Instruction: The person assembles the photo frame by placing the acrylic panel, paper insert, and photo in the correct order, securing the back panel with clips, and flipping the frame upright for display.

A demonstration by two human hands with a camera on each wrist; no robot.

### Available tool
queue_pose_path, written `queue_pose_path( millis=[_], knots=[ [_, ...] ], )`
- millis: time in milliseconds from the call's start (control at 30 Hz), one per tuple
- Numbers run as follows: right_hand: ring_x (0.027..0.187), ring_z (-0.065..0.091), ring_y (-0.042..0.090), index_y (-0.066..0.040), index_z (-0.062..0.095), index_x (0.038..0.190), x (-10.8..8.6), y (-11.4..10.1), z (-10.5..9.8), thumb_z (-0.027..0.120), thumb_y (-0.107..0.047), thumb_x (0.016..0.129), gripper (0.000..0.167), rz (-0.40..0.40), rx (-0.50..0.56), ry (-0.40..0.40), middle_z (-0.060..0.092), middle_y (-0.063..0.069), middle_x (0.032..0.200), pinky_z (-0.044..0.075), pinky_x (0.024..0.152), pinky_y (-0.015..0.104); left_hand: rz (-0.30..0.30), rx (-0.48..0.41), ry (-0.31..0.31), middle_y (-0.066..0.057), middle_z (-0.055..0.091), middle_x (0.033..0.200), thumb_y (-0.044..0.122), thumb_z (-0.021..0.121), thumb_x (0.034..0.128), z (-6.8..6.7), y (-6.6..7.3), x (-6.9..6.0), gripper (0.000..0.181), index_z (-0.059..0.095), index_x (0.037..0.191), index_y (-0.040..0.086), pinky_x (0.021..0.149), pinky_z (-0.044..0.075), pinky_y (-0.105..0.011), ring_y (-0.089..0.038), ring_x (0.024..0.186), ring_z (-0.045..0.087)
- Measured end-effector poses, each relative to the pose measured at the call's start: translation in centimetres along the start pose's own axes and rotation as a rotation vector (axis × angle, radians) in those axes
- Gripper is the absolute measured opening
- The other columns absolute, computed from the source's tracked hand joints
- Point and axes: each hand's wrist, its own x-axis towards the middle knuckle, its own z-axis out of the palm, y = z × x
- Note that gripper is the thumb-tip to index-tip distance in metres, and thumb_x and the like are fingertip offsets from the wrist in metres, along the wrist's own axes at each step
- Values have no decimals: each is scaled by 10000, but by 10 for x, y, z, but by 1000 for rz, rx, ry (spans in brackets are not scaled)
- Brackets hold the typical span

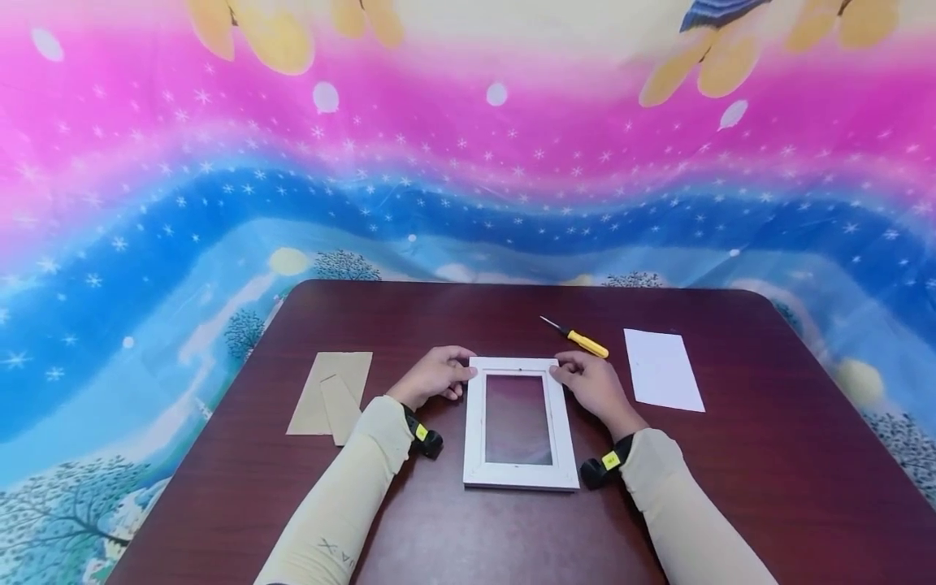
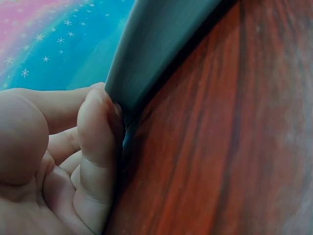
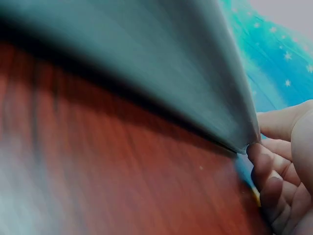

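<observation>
A white picture frame (image 1: 476, 431) lies flat or nearly so in the middle of the table, its opening showing a clear, slightly reflective pane (image 1: 517, 418). At its far left corner my left hand (image 1: 434, 376) pinches the edge between thumb and fingers. My right hand (image 1: 595, 390) grips the far right corner in the same way. From the left wrist, the frame's side (image 2: 151, 49) rises beside the curled fingers (image 2: 93, 147). In the right wrist view, fingertips (image 3: 259, 159) hold the corner of the frame's side (image 3: 161, 63) from below. The frame's underside is hidden.
Left of the frame lies a tan backing board (image 1: 314, 398) with a narrow tan strip (image 1: 340, 410) on it. A yellow-handled screwdriver (image 1: 587, 343) rests beyond my right hand. Farther right is a white sheet (image 1: 664, 370). The dark red table (image 1: 468, 536) meets a patterned cloth (image 1: 468, 195) behind.
</observation>
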Motion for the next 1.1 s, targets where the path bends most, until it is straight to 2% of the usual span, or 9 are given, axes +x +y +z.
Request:
queue_pose_path(
  millis=[233, 567, 833, 1000, 1100],
  knots=[
    [717, 601, 203, -108, 639, 1243, 3, -5, -8, 653, -377, 943, 404, 28, 11, -72, 640, 34, 907, 506, 648, 358, -7, 19, 20, -105, 594, 789, 176, 698, 924, -3, 1, -1, 388, 591, 1286, 84, 501, 527, -282, -171, 554, 558],
    [703, 620, 172, -75, 644, 1232, -9, 0, -30, 657, -340, 947, 389, -36, -54, -116, 674, 29, 936, 526, 642, 343, 3, 35, 3, -100, 596, 778, 200, 697, 926, -1, 0, -2, 412, 580, 1305, 91, 501, 532, -286, -170, 550, 561],
    [732, 608, 187, -35, 621, 1248, -15, 20, -61, 639, -323, 961, 407, -76, -122, -45, 662, 41, 930, 522, 628, 348, 7, 37, 10, -103, 589, 755, 209, 707, 918, -1, -2, -2, 411, 588, 1296, 97, 484, 521, -281, -174, 536, 554],
    [795, 595, 232, -3, 600, 1262, -16, 30, -86, 635, -330, 964, 444, -68, -197, 6, 658, 76, 945, 495, 592, 332, 4, 44, 7, -93, 586, 750, 207, 706, 920, -1, -1, -2, 414, 586, 1298, 87, 480, 517, -272, -170, 534, 553],
    [838, 598, 249, 26, 586, 1268, -16, 33, -99, 645, -302, 958, 454, -63, -237, 21, 662, 87, 940, 485, 618, 333, 6, 40, 5, -90, 582, 742, 191, 700, 924, -1, 0, -2, 409, 583, 1299, 79, 473, 509, -271, -169, 530, 548]
  ],
)
